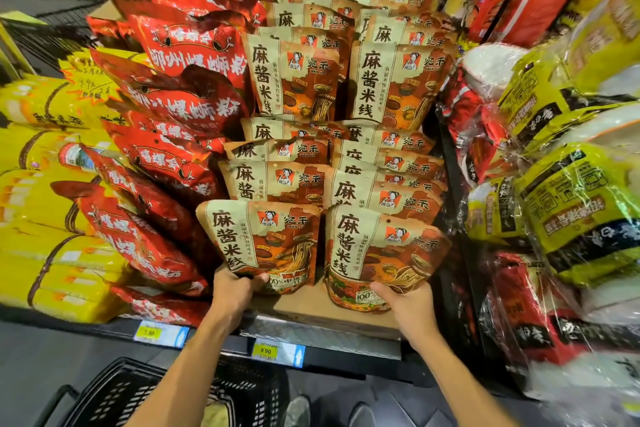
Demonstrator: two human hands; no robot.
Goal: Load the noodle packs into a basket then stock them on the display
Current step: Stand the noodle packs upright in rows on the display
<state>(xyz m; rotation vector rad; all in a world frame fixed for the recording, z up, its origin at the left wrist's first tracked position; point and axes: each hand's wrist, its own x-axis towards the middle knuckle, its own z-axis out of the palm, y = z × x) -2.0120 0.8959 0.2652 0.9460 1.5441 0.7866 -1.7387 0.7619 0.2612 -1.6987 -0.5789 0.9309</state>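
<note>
While packs stand upright | left hand (232,291) grips front-left pack (263,243) | right hand (408,305) grips front-right pack (377,260)

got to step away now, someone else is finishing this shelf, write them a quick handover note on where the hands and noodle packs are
Left hand: grips the bottom corner of the front-left tan-and-orange paper-look noodle pack.
Right hand: holds the bottom edge of the front-right tan-and-orange noodle pack.
Both packs stand at the front of two full columns of matching packs on the display shelf, between red noodle bags and yellow-and-black wrapped bundles.
The black plastic mesh basket sits on the floor below; its contents are mostly hidden.
Done: rows look filled.
Left: seat these two front packs, then check the basket for leftovers.
</note>
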